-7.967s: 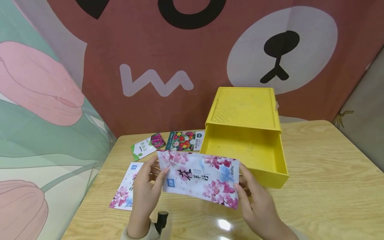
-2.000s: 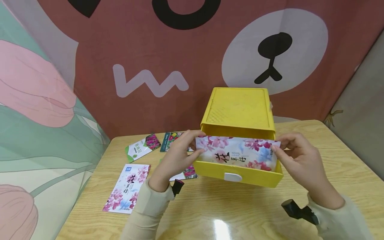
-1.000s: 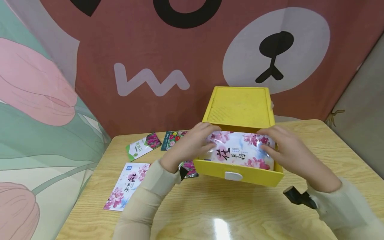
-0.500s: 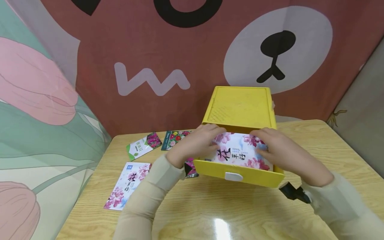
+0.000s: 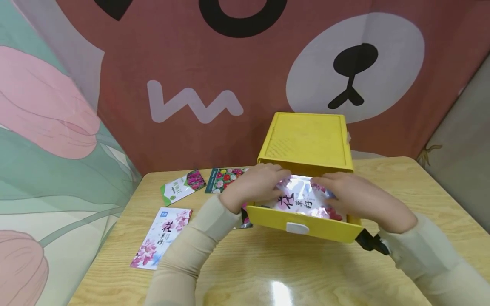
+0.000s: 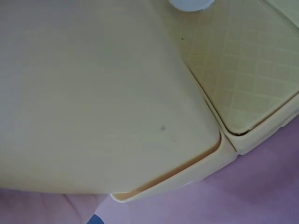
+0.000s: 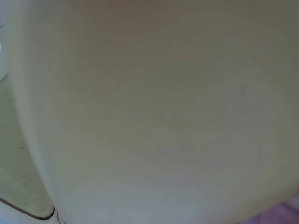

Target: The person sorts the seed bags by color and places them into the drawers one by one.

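Observation:
A glossy white flower-seed packet (image 5: 304, 195) with pink blossoms lies inside the pulled-out drawer (image 5: 321, 229) of a yellow box (image 5: 310, 138). My left hand (image 5: 257, 183) reaches over the drawer's left wall and rests its fingers on the packet's left end. Over the right end is my right hand (image 5: 361, 194), its fingers and thumb spread on the packet. Both hands cover the packet's ends, and fingertip contact is partly hidden. Pale blurred surfaces fill much of both wrist views; a box corner (image 6: 243, 112) with a grid texture shows in the left one.
Left on the wooden table (image 5: 233, 272) lies another pink-blossom packet (image 5: 162, 238). Behind it are a green-and-white packet (image 5: 183, 187) and one with colourful flowers (image 5: 226, 177). A further packet (image 5: 246, 221) is mostly hidden under my left forearm. A printed cloth (image 5: 191, 55) hangs behind.
The packet, earlier held up over the table, has been brought right to the drawer and lowered inside. My hands have moved inward over it and lower. A packet formerly hidden now shows beside the drawer.

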`<action>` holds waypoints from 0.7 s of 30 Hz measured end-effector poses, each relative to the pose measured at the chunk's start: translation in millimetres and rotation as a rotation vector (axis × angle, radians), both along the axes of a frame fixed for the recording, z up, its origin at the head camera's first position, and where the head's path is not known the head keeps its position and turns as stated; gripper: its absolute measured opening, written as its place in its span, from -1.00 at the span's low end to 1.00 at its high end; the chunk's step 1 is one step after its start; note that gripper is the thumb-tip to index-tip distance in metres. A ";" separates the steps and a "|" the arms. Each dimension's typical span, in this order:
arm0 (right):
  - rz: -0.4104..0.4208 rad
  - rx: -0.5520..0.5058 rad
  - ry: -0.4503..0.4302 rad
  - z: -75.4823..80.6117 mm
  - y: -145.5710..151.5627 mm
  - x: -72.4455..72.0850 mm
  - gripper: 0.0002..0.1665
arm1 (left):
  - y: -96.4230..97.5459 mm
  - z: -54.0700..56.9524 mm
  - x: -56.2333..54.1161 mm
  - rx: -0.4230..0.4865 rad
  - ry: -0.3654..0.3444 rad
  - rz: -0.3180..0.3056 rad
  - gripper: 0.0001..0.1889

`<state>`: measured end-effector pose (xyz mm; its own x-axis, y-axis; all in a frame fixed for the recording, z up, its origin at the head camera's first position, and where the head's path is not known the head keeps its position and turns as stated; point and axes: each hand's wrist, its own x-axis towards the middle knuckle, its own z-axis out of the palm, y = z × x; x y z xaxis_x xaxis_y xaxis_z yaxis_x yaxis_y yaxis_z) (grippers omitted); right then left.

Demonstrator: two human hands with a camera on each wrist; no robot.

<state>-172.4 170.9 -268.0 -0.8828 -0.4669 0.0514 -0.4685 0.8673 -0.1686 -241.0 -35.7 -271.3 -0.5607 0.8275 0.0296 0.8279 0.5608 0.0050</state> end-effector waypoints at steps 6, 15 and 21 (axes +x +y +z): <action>0.036 0.042 0.007 -2.0 1.1 -0.5 -0.48 | 2.6 -2.1 2.1 -0.059 0.047 0.020 -0.73; 0.064 0.105 0.054 -5.3 1.4 -0.2 -0.48 | 6.0 -5.4 3.3 -0.143 0.067 0.069 -0.58; 0.058 0.131 0.054 -5.8 0.7 -1.3 -0.48 | 7.3 -5.5 3.7 -0.178 0.082 0.082 -0.51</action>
<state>-173.7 171.6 -273.8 -0.8519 -0.5226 0.0334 -0.5235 0.8515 -0.0295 -237.4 -28.4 -276.8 -0.6280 0.7755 -0.0640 0.7730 0.6123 -0.1658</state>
